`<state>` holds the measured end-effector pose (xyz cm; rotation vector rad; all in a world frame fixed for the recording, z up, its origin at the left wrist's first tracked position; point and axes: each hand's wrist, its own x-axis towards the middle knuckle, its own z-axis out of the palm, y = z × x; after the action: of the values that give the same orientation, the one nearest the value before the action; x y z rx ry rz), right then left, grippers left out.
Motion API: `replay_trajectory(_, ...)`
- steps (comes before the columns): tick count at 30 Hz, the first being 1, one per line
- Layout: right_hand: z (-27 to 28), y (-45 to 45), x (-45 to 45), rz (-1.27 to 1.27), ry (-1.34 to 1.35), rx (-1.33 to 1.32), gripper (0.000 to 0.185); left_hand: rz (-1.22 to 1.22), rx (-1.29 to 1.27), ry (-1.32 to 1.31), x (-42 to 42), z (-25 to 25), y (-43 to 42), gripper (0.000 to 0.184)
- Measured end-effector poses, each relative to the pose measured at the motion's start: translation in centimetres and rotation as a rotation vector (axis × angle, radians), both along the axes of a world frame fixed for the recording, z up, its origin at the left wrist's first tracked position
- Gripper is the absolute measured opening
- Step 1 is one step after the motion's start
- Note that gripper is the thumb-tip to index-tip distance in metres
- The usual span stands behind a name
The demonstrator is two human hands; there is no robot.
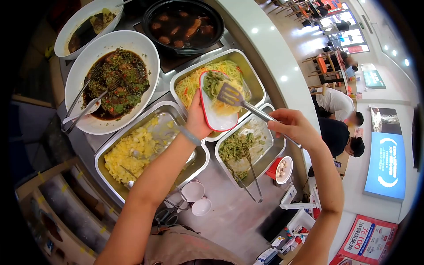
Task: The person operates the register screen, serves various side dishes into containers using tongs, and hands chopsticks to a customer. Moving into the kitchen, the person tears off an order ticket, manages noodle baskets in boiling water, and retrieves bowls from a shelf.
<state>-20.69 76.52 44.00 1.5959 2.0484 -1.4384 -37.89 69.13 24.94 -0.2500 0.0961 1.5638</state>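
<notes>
My left hand (197,117), with a light band at the wrist, holds a red-rimmed white dish (217,121) by its left side. Green shreds and pale yellow food lie in the dish. In my right hand (293,126) is the handle of a slotted metal spatula (256,110), its fingers closed round it. The spatula's slotted head is over the food in the dish. Beneath the dish is a steel tray of yellow-green shreds (183,86). A tray of green and pale shreds (236,143), with tongs (252,172) in it, sits below and to the right.
At left are a tray of yellow chunks (137,150) and a white bowl of dark, herb-covered food (115,88). A black pot (181,26) stands at the top. Small white bowls (193,191) and a red-and-white tub (282,169) are nearer. People (338,104) are beyond the counter (269,57).
</notes>
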Motion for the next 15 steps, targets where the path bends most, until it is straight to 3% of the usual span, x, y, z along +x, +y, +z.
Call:
replay_trajectory(5,0.4,0.0,-1.5,0.131,-0.120,0.074,0.028,0.006,-0.001,-0.009,-0.2,-0.2,-0.3,0.053)
replay_trajectory(15,1.5,-1.2,-1.0,0.283,-0.143,0.492,0.030,0.036,0.027,-0.022,-1.1,-0.5,-0.5,0.051)
